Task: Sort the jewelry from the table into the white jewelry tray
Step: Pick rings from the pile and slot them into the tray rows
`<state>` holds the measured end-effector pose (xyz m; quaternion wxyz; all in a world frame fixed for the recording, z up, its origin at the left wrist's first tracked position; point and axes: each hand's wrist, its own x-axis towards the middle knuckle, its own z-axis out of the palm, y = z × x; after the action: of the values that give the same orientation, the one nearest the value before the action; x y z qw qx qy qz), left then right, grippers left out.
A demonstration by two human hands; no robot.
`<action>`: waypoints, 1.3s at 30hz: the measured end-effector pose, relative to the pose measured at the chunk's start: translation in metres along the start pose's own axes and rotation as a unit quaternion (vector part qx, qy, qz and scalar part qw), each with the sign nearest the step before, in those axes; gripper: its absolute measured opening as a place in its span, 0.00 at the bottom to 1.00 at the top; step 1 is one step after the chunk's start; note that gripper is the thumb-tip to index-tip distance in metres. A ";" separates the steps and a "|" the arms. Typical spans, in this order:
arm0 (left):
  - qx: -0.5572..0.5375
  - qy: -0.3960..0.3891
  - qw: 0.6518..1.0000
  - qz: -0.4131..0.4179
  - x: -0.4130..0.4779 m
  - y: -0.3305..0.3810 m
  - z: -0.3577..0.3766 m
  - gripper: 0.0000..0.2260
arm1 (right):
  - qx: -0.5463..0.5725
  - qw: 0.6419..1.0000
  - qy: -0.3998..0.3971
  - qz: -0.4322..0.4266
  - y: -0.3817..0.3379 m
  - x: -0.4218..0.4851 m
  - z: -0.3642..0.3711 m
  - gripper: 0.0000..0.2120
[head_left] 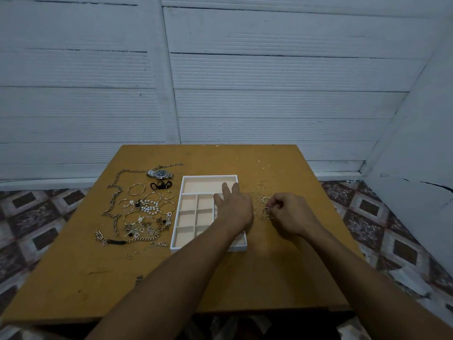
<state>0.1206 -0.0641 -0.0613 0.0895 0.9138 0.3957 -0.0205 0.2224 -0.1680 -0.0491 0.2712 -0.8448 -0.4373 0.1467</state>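
While the right hand (pixel 291 214) curls its fingers (pixel 276 203) into a pinch on a few of the thin rings (pixel 265 200) scattered on the tabletop (pixel 73 278) just right of the white jewelry tray (pixel 209 177), the left hand (pixel 234 208) lies over the tray's right side, spread straight and holding nothing. I cannot tell whether it rests on the tray or hovers above it. The compartments that show look bare, so the sorting seems barely begun. Left of the tray lies the rest of the jewelry: a wristwatch (pixel 160 173) at the far end, a long chain (pixel 115 200), bangles (pixel 135 189) and a pearl bracelet (pixel 150 207) heaped close together. The likeliest slip is with the rings. They are thin and light, and with several pinched at once one could slide free and roll toward the right edge. The left hand and forearm also cover the tray's right compartments and near corner, so a careless shift could nudge the tray or block the drop. Later, the heaped chains may drag neighbours along when lifted. No writing or label can be read anywhere — the watch's dark dial is too small to show a brand.
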 end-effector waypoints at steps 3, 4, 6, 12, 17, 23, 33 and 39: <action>0.008 0.005 1.000 0.006 -0.001 0.000 0.000 0.20 | 0.002 1.000 -0.002 0.001 0.000 -0.001 0.000 0.08; 0.013 0.009 1.000 0.008 -0.002 0.000 0.000 0.20 | 0.002 1.000 -0.001 0.002 0.001 -0.001 0.000 0.08; 0.023 0.016 1.000 0.012 -0.002 0.000 -0.001 0.19 | 0.003 1.000 0.001 0.002 0.001 -0.002 -0.001 0.08; 0.031 -0.013 0.999 0.003 0.001 0.002 -0.002 0.20 | 0.009 1.000 0.004 0.005 0.002 -0.003 -0.001 0.08; 0.018 -0.003 1.000 0.019 0.002 -0.002 -0.003 0.17 | 0.012 1.000 0.002 0.007 0.005 -0.005 -0.002 0.07; -0.129 0.032 0.990 0.045 -0.004 -0.019 -0.021 0.03 | 0.015 1.000 0.014 0.005 0.007 -0.004 -0.004 0.07; -0.251 0.128 0.959 0.019 -0.004 -0.091 -0.050 0.04 | 0.058 0.998 0.013 -0.003 -0.013 0.006 -0.002 0.04; -0.241 0.136 0.960 0.041 0.003 -0.111 -0.042 0.02 | 0.066 0.998 0.003 -0.001 -0.022 0.009 0.008 0.05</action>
<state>0.0404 0.0195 -0.0370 0.2531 0.8748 0.3594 0.2036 0.2089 -0.1480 -0.0428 0.3281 -0.8249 -0.4269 0.1722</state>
